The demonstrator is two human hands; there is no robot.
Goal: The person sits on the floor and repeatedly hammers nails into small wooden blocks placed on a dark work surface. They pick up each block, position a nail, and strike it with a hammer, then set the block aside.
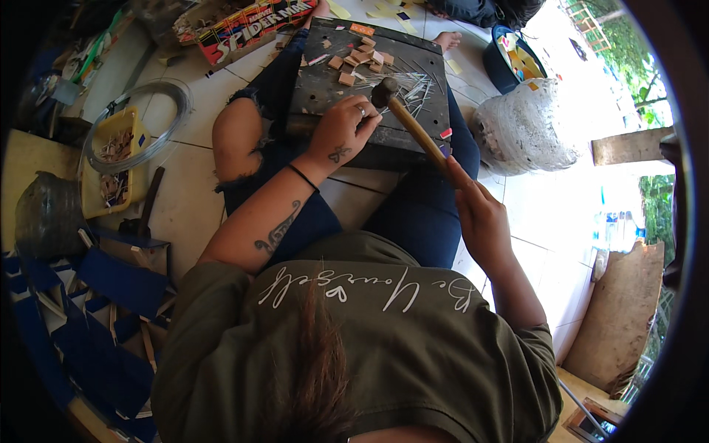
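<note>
My right hand (481, 218) grips the wooden handle of a hammer (416, 131), whose dark metal head is up beside my left fingertips. My left hand (343, 131) is closed in a pinch over a low dark wooden table (316, 77); whatever it holds is too small to make out. Across the tabletop, beyond the hammer head, lie many thin cut wires (415, 90). Farther back sits a loose pile of small wooden blocks (362, 56), some with coloured faces. Small red and blue scraps (445, 134) lie at the table's right edge.
To the left, a wire coil (182, 111) leans over a yellow basket (138, 166) of wood scraps. Blue-covered pieces (122, 284) are heaped below it. A printed cardboard box (244, 40) stands at the back left, a dark bucket (496, 57) and a plastic-wrapped bundle (517, 125) at the right.
</note>
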